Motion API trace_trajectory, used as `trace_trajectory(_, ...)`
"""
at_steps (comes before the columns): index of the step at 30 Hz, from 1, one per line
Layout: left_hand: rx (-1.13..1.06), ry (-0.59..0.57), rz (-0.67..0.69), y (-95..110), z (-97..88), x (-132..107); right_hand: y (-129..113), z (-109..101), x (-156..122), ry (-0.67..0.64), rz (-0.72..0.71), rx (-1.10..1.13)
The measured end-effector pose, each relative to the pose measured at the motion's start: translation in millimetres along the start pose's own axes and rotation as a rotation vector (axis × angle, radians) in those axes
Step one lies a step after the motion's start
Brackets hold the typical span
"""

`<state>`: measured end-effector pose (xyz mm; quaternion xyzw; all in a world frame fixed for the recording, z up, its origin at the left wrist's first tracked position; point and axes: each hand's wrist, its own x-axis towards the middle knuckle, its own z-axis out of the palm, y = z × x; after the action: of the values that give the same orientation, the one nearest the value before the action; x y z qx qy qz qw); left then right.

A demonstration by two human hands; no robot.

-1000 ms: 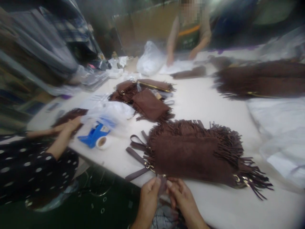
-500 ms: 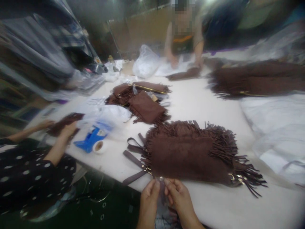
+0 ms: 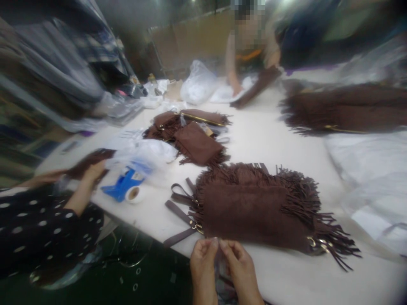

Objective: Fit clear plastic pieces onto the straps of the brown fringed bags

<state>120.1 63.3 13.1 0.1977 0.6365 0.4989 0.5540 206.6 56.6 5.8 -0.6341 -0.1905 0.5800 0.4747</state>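
At the table's front edge, my left hand [image 3: 204, 260] and my right hand [image 3: 238, 260] are close together, thumbs and fingers pinched. Between them they grip the top of a greyish, see-through plastic bag [image 3: 221, 273] that hangs down over the edge. Dark shapes show in or behind it, too blurred to name. A small shiny spot shows at the fingertips. Just beyond my hands lies a stack of dark brown fringed bags [image 3: 244, 212], with wrist straps [image 3: 179, 214] and gold-coloured clasps at the left and more clasps at the right.
More brown fringed bags [image 3: 200, 144] lie mid-table, and others [image 3: 356, 106] at the right. A blue tape dispenser [image 3: 119, 186] and tape roll [image 3: 132, 194] sit left, beside a co-worker's hand [image 3: 95, 169]. Another person's hand [image 3: 235, 88] is across the table. White plastic [image 3: 375, 169] lies right.
My hands have shifted slightly right, and their fingertips are closer together. Across the table, the other person has raised and tilted a brown piece. The view has shifted a little.
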Motion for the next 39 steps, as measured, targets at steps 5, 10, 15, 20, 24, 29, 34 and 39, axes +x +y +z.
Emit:
trace_trajectory(5, -0.067, -0.018, -0.047, -4, -1.2, 0, -2, -1, -3, -0.019, -0.1, -0.086)
trace_trajectory(10, -0.1, -0.005, -0.06, -11, -3.8, 2, -1, 0, -3, -0.039, -0.152, -0.144)
trace_trajectory(15, -0.036, 0.052, -0.022, -11, -3.2, 4, 4, -1, -7, -0.06, -0.201, -0.212)
trace_trajectory(20, -0.04, 0.036, -0.043, -2, -0.3, -2, 0, -11, -10, -0.145, -0.263, -0.212)
trace_trajectory(24, -0.039, -0.002, -0.106, 3, 0.1, -3, -10, -16, -10, -0.2, -0.161, -0.105)
trace_trajectory(29, -0.046, -0.035, -0.146, 5, -3.6, 2, -6, -10, -8, -0.161, -0.064, 0.069)
trace_trajectory(34, -0.064, -0.106, -0.198, 10, -6.4, 1, 11, -3, 1, -0.169, 0.1, 0.164)
trace_trajectory(39, -0.087, -0.098, -0.153, 14, -0.3, -4, 16, -1, 9, -0.139, 0.102, 0.187)
